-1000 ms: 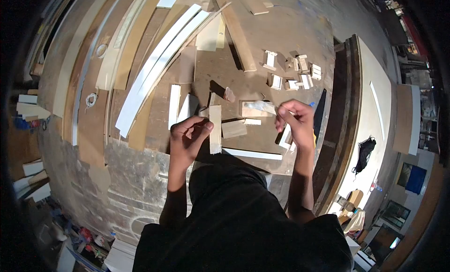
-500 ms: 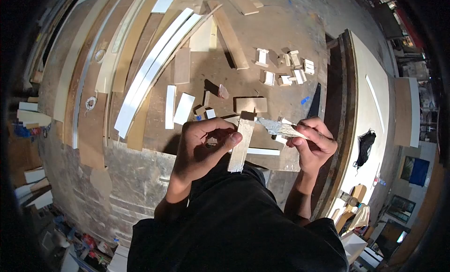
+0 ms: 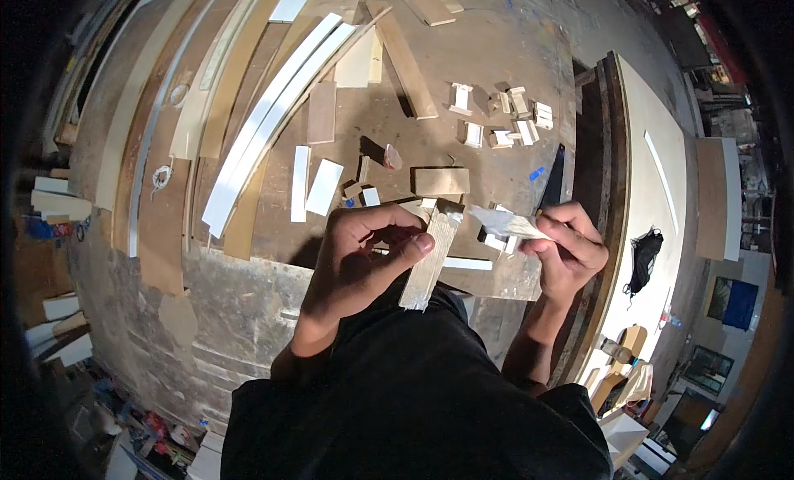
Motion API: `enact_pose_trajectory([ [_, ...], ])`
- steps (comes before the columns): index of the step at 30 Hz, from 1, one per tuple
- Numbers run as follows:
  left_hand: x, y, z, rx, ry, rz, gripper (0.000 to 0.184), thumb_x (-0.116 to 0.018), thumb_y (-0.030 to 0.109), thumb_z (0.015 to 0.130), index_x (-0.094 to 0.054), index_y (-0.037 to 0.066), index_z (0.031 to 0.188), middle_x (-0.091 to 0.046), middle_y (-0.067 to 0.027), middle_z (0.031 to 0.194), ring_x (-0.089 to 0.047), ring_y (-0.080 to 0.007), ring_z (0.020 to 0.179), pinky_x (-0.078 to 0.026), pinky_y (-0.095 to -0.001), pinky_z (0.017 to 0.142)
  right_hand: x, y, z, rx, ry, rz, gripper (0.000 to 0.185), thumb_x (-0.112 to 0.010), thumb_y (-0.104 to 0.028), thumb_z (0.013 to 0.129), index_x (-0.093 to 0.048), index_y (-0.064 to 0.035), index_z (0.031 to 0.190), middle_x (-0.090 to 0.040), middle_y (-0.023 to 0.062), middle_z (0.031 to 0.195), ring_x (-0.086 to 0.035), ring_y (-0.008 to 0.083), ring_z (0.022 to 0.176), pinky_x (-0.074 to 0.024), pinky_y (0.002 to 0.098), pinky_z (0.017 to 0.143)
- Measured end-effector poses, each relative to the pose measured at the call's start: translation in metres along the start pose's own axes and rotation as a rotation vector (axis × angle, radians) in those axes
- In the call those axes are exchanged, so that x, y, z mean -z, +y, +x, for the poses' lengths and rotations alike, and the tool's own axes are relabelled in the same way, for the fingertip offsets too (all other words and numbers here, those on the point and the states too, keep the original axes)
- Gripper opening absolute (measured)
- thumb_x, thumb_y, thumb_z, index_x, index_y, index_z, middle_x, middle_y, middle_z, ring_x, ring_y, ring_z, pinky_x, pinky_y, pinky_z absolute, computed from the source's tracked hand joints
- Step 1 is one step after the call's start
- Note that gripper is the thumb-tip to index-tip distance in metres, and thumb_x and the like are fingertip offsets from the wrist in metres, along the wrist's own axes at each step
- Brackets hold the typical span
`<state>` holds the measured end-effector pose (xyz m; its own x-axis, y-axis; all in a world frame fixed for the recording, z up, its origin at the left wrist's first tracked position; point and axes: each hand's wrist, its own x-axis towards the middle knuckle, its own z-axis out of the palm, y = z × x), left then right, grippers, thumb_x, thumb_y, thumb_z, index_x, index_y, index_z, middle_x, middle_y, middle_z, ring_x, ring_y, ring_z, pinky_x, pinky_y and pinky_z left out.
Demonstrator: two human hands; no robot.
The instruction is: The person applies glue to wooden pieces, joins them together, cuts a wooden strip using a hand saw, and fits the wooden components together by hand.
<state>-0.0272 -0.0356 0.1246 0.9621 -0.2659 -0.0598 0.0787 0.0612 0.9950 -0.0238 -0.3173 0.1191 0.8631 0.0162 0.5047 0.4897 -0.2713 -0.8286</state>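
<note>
My left hand (image 3: 357, 255) is closed on a short wooden block (image 3: 429, 261), pinched between thumb and fingers and held at a slant. Whitish paste shows at the block's upper and lower ends. In the fingertips of my right hand (image 3: 571, 250) is a thin wooden stick (image 3: 519, 225), its tip coated with grey-white paste. That tip points at the block's upper end, a small gap away. Beneath the stick, a small white-and-wood piece (image 3: 499, 240) lies on the table, partly covered.
Several small wooden assemblies (image 3: 517, 116) lie at the table's back right. Long white strips (image 3: 277, 124) and boards cover the left. A flat wood block (image 3: 441, 181) lies ahead of my hands. On the right a pale panel (image 3: 641, 174) carries a black cloth-like item (image 3: 648, 261).
My right hand has drawn the pasted stick slightly right, away from the block's upper end. More paste shows on that end, and the block leans a little more to the right.
</note>
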Motion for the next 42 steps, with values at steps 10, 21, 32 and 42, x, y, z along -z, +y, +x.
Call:
enact_pose_trajectory([
  [10, -0.005, 0.003, -0.003, -0.038, 0.070, 0.010, 0.016, -0.076, 0.012, 0.092, -0.072, -0.004, 0.092, -0.072, -0.0064, 0.081, -0.064, -0.0069, 0.072, -0.051, -0.0230, 0.066, 0.006, -0.003, -0.003, 0.029, -0.018, -0.045, 0.024, -0.087, -0.004, 0.073, -0.080, 0.0022, 0.096, -0.071, 0.0120, 0.084, -0.066, 0.0179, 0.075, -0.0498, 0.0270, 0.065],
  [21, -0.020, 0.000, -0.005, -0.085, 0.088, -0.052, 0.017, -0.076, 0.011, 0.093, -0.072, -0.005, 0.090, -0.071, -0.0058, 0.079, -0.061, -0.0051, 0.067, -0.048, -0.0206, 0.061, -0.019, 0.000, -0.019, -0.039, -0.049, -0.013, 0.020, -0.085, -0.001, 0.073, -0.079, 0.0026, 0.092, -0.071, 0.0129, 0.088, -0.068, 0.0192, 0.073, -0.0524, 0.0282, 0.063],
  [32, -0.026, -0.012, -0.004, -0.163, 0.166, 0.027, 0.016, -0.076, 0.012, 0.092, -0.072, -0.003, 0.088, -0.071, -0.0055, 0.075, -0.063, -0.0067, 0.065, -0.049, -0.0210, 0.059, -0.017, -0.001, -0.033, -0.209, 0.122, 0.231, 0.015, -0.073, -0.005, 0.094, -0.075, 0.0032, 0.108, -0.067, 0.0106, 0.069, -0.063, 0.0150, 0.054, -0.0492, 0.0267, 0.048],
  [42, -0.038, -0.006, -0.004, -0.221, 0.257, 0.198, 0.013, -0.080, 0.007, 0.089, -0.072, -0.003, 0.089, -0.070, -0.0047, 0.077, -0.061, -0.0050, 0.068, -0.047, -0.0218, 0.061, -0.035, -0.014, -0.043, -0.486, 0.145, 0.294, 0.012, -0.068, -0.001, 0.097, -0.072, 0.0071, 0.105, -0.070, 0.0118, 0.075, -0.061, 0.0125, 0.050, -0.0471, 0.0256, 0.042],
])
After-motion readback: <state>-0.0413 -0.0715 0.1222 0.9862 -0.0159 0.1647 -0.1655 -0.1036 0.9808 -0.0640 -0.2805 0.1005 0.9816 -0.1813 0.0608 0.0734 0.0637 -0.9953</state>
